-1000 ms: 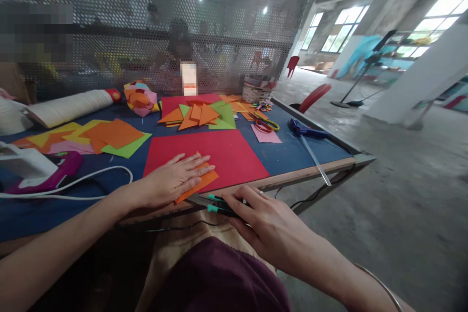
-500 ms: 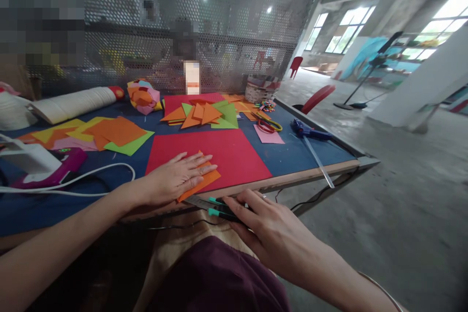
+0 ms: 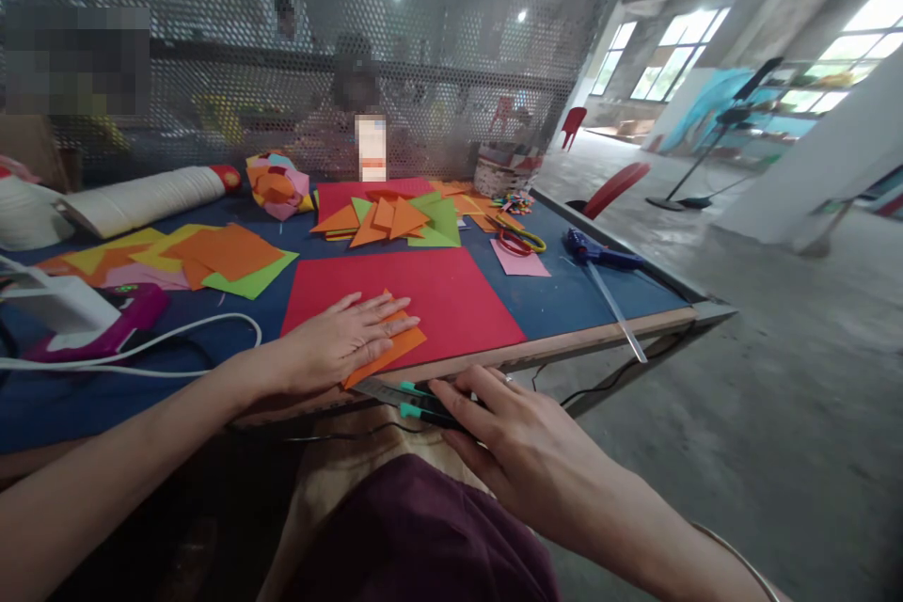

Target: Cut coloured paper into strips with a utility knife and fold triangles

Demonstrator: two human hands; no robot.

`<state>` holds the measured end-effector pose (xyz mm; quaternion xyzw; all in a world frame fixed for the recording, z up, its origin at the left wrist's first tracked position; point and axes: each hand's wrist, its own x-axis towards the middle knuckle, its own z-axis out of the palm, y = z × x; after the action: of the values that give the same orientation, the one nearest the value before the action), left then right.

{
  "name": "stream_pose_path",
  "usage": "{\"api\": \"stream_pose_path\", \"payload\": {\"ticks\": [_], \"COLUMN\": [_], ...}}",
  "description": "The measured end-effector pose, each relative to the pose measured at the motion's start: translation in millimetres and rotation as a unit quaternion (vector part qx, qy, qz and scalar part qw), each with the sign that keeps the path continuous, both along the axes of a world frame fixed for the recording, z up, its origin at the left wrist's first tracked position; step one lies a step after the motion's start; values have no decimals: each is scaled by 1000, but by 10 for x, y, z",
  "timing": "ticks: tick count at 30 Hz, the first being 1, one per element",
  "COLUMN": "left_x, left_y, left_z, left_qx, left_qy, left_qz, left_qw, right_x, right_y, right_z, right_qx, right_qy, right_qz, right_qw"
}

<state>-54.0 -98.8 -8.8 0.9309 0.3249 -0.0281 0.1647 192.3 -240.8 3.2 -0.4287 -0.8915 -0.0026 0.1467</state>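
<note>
Flat and with fingers stretched out, my left hand presses a folded orange paper onto a red sheet at the table's front edge. My right hand is closed around a black and teal utility knife. The knife's blade points left, at the near corner of the orange paper. Whether its tip is inside the fold or only touching the edge, I cannot tell. My palm hides much of the orange paper.
Orange and green folded papers are piled behind the red sheet. Scissors lie on a pink square, with a blue glue gun further right. Left are loose coloured papers, a white cable and a purple power strip.
Almost nothing differs. The knife has shifted very slightly left, while my left hand stays in place on the orange paper.
</note>
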Motion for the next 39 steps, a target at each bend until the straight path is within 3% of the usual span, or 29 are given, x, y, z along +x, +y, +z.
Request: {"api": "stream_pose_path", "payload": {"ticks": [16, 28, 33, 36, 39], "left_x": [-6, 2, -3, -20, -37], "left_y": [13, 21, 24, 19, -7], "left_z": [-10, 3, 2, -16, -29], "left_qx": [4, 1, -1, 15, 57], "left_qy": [-4, -10, -26, -59, -103], "left_qz": [-5, -7, 0, 22, 104], "left_qw": [1000, 1000, 1000, 998, 988], "right_x": [-5, -3, 174, 400, 689], "right_y": [2, -16, -112, 20, 352], "right_z": [1, 26, 135, 168, 119], "right_qx": [17, -34, -99, -49, 41], "right_qy": [-10, -5, 53, 74, 44], "right_qz": [7, 1, 13, -44, -179], "right_qw": [1000, 999, 994, 995, 982]}}
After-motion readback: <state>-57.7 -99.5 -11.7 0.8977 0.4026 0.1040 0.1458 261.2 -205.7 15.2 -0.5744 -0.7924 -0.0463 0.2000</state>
